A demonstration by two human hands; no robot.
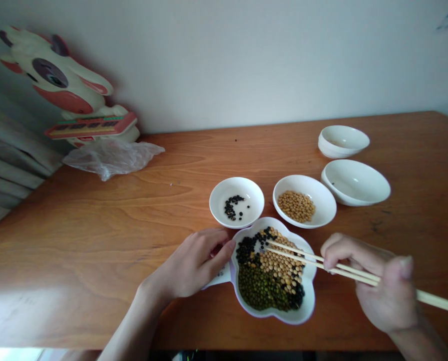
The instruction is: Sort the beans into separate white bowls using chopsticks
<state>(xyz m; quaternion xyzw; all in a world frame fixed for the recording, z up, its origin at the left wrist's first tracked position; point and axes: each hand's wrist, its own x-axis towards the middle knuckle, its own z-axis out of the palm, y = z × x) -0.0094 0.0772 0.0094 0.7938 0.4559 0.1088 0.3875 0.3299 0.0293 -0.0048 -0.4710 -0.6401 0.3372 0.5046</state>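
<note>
The left hand point(197, 260) is closed on the left edge of a scalloped white dish point(301, 316), thumb at the rim, above the short handle point(220, 277). The right hand point(378, 288) grips 2 chopsticks point(350, 275); their tips are over the dish, where black beans point(245, 250) meet yellow beans point(280, 265). Whether the tips pinch a bean, I cannot tell. Green beans point(263, 288) fill the dish's near left part; more black beans lie at the near right.

The dish stands on a wooden bench point(96, 225), near its front edge. Just beyond it are 2 white bowls: the left bowl point(254, 213) holds scattered black beans, the right bowl point(323, 208) a heap of yellow ones. Farther right stand 2 more: a nearer bowl point(359, 183) with 1 dark speck, and a rearmost bowl point(323, 148), contents unclear. At the far left, a clear plastic bag point(115, 155) lies before a cow-shaped toy point(69, 80) with a keyboard.
</note>
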